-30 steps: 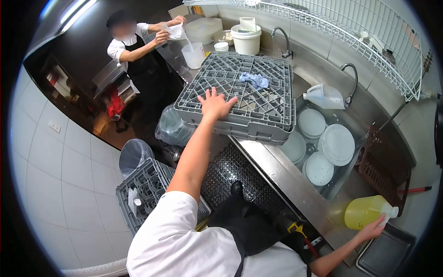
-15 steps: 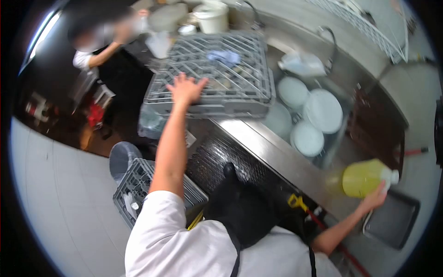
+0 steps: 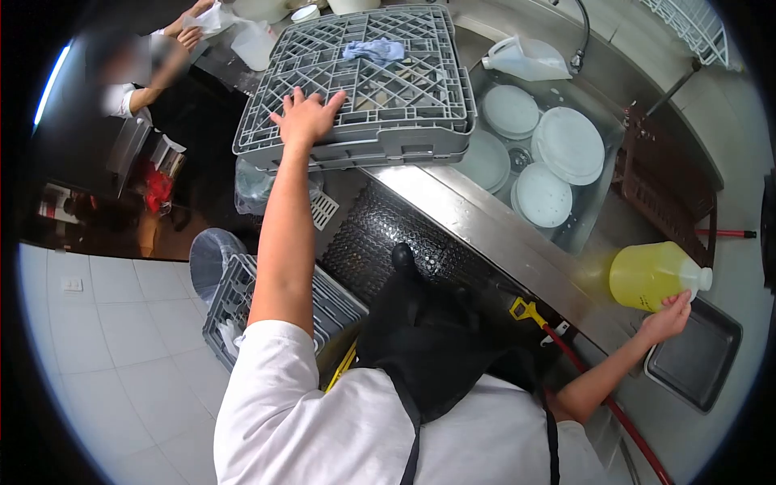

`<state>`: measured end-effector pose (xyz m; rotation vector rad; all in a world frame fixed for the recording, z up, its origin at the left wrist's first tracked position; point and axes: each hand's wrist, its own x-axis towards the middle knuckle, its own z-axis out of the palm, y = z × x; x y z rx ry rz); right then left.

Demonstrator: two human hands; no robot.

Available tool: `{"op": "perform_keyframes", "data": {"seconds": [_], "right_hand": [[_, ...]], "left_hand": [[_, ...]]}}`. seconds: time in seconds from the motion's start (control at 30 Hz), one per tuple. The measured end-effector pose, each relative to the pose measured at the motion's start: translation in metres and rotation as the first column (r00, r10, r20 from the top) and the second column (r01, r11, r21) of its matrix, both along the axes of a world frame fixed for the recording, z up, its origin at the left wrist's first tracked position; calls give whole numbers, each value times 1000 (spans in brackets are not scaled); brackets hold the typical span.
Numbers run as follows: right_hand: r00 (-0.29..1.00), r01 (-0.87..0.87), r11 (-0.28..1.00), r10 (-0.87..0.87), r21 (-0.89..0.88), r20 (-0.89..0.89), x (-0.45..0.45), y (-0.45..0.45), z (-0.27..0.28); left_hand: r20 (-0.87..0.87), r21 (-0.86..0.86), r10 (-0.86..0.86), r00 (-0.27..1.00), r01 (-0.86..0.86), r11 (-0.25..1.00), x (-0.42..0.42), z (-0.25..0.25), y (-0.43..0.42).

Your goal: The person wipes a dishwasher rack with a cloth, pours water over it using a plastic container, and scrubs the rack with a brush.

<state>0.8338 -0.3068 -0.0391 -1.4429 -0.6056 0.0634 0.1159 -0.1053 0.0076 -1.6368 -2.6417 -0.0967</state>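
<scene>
My left hand (image 3: 307,119) lies with fingers spread on the near left part of a grey dish rack (image 3: 364,85). A crumpled blue cloth (image 3: 374,52) rests on top of the rack. At the right, my right hand (image 3: 669,317) is closed round the handle of a jug of yellow liquid (image 3: 648,276), near its white cap. The jug is tilted on its side over the steel counter. White plates (image 3: 569,145) lie in several stacks in the sink (image 3: 594,214), between my two hands.
A metal tray (image 3: 695,356) lies beside my right hand. A translucent jug (image 3: 529,60) is by the faucet (image 3: 579,52). A co-worker (image 3: 145,93) holds a white bag over a pitcher (image 3: 253,44). Another rack (image 3: 327,307) and a bin (image 3: 212,259) stand on the left.
The view has tilted down and shifted, so the racks and sink appear higher in the picture. My left hand stays on the rack, and my right hand keeps hold of the yellow jug.
</scene>
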Motion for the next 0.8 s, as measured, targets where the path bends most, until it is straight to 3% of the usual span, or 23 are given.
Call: {"op": "perform_keyframes", "data": {"seconds": [0.13,0.27,0.37,0.8], "right_hand": [[999,-10,996,13,-87,34,18,-2,-11],[947,175,972,-123,-154,298,-27,9,12],[893,316,912,-192,-263,407,-10,9,0],[858,374,886,-218,-274,465,13,9,-19]], "left_hand": [[15,-15,-1,1000,1,1000,0,2,0],[20,-17,-6,1000,6,1000,1,4,-1],[21,-26,6,1000,-5,1000,4,6,-2],[32,-26,23,999,-22,999,4,5,0]]}}
